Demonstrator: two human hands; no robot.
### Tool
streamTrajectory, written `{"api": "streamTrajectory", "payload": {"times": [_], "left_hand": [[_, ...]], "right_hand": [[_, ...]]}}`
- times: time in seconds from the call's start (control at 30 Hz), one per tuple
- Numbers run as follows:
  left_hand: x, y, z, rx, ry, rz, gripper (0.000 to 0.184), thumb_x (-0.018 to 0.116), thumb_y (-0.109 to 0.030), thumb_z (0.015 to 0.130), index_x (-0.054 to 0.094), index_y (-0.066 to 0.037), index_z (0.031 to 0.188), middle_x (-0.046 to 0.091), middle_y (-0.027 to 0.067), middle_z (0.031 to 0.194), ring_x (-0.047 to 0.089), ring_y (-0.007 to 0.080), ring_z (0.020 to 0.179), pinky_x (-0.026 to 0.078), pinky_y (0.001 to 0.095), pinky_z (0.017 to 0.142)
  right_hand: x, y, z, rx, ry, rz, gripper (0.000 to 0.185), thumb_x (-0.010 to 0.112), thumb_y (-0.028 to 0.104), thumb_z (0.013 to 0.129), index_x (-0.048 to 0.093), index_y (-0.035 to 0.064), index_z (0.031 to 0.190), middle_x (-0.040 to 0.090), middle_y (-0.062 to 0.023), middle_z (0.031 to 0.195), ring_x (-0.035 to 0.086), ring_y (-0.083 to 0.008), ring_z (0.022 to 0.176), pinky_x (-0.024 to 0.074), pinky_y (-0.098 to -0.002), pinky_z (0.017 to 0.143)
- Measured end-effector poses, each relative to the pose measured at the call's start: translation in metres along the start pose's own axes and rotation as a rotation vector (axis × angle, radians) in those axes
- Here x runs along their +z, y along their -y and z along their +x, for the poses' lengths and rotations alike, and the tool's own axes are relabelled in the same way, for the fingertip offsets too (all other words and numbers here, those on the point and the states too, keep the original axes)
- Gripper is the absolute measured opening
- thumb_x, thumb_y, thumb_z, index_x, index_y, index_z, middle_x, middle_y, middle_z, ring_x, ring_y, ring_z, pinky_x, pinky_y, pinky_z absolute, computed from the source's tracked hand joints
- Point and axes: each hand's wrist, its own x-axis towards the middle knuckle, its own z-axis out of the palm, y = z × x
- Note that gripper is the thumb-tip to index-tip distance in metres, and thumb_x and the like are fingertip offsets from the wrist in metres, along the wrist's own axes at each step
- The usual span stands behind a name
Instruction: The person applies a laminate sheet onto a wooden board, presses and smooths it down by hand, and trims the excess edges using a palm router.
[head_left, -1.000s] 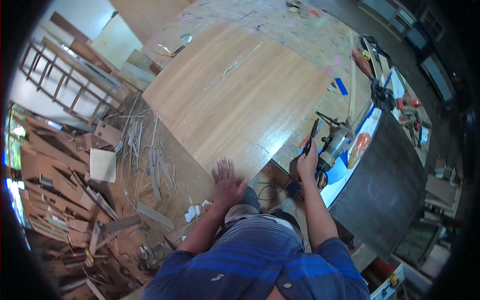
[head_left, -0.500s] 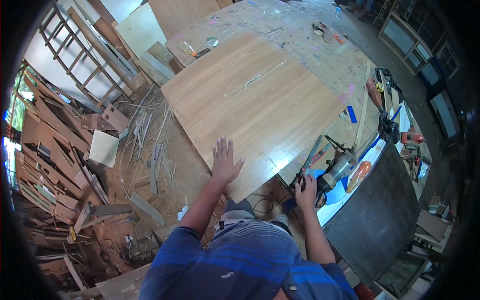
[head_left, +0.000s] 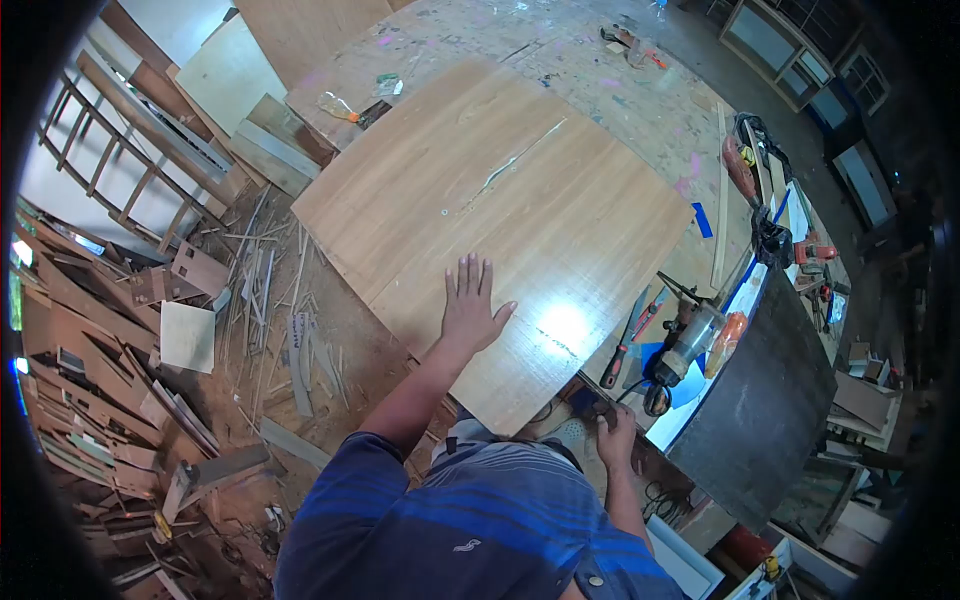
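Left hand [head_left: 473,312] splayed flat on wood-grain board [head_left: 545,225]; right hand [head_left: 615,437] right of board's near corner, fingers curled, grip unclear; steadying probably wants even palm pressure

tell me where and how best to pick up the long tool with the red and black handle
By its red and black handle, probably with the right hand coming from the near side. The handle points toward the person, while the shaft runs away beside the board. The power tool on its right likely leaves less room there.
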Motion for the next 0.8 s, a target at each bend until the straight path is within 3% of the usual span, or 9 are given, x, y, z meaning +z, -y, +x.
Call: {"api": "streamTrajectory", "payload": {"times": [0.17, 0.3, 0.43, 0.67, 0.77, 0.8], "left_hand": [[-0.018, 0.017, 0.024, -0.013, 0.033, -0.003, 0.101, 0.053, -0.066, 0.107, 0.023, 0.002, 0.175, 0.014, 0.0327, 0.181, 0.008, 0.0473, 0.17, 0.003, 0.0666, 0.136], [-0.044, 0.099, 0.109, -0.139, -0.211, 0.071, 0.098, 0.055, -0.065, 0.105, 0.029, 0.0, 0.173, 0.02, 0.0295, 0.181, 0.013, 0.0467, 0.17, 0.006, 0.0667, 0.135], [-0.045, 0.171, 0.167, -0.233, -0.201, 0.113, 0.098, 0.054, -0.065, 0.106, 0.027, 0.001, 0.174, 0.02, 0.0282, 0.182, 0.01, 0.0454, 0.171, 0.004, 0.0658, 0.136], [-0.044, 0.193, 0.176, -0.246, -0.126, 0.015, 0.097, 0.054, -0.063, 0.108, 0.026, 0.002, 0.174, 0.018, 0.0281, 0.182, 0.008, 0.0427, 0.172, 0.003, 0.0628, 0.137], [-0.054, 0.202, 0.167, -0.297, -0.165, -0.036, 0.095, 0.055, -0.061, 0.109, 0.027, 0.002, 0.173, 0.019, 0.0282, 0.182, 0.01, 0.0425, 0.171, 0.005, 0.0605, 0.138], [-0.054, 0.208, 0.161, -0.322, -0.184, -0.043, 0.094, 0.055, -0.061, 0.109, 0.027, 0.002, 0.173, 0.02, 0.0282, 0.182, 0.011, 0.0425, 0.171, 0.006, 0.0597, 0.138]], "right_hand": [[0.009, 0.021, 0.005, 0.053, 0.015, -0.012, 0.047, 0.079, 0.013, 0.093, 0.069, 0.0007, 0.137, 0.065, -0.0263, 0.135, 0.062, -0.0463, 0.13, 0.0483, -0.0518, 0.116], [0.016, 0.038, 0.001, 0.018, 0.002, 0.003, 0.046, 0.079, 0.011, 0.093, 0.07, 0.0014, 0.137, 0.066, -0.0265, 0.135, 0.063, -0.0464, 0.13, 0.0497, -0.0518, 0.114], [0.029, 0.044, -0.001, -0.002, -0.012, -0.034, 0.043, 0.08, 0.009, 0.092, 0.072, 0.0027, 0.133, 0.069, -0.0255, 0.131, 0.065, -0.0456, 0.126, 0.0519, -0.0503, 0.111], [0.034, 0.061, 0.006, 0.012, -0.051, 0.075, 0.039, 0.079, 0.007, 0.093, 0.074, 0.0024, 0.132, 0.072, -0.0247, 0.128, 0.067, -0.0433, 0.126, 0.0521, -0.0479, 0.112], [0.02, 0.106, 0.043, 0.002, -0.221, 0.2, 0.039, 0.078, 0.012, 0.096, 0.073, 0.0012, 0.133, 0.073, -0.0239, 0.126, 0.068, -0.0439, 0.122, 0.0511, -0.0513, 0.11], [0.009, 0.128, 0.065, -0.116, -0.25, 0.106, 0.041, 0.078, 0.014, 0.097, 0.072, 0.0016, 0.135, 0.072, -0.0243, 0.13, 0.067, -0.0434, 0.124, 0.0501, -0.0515, 0.112]]}}
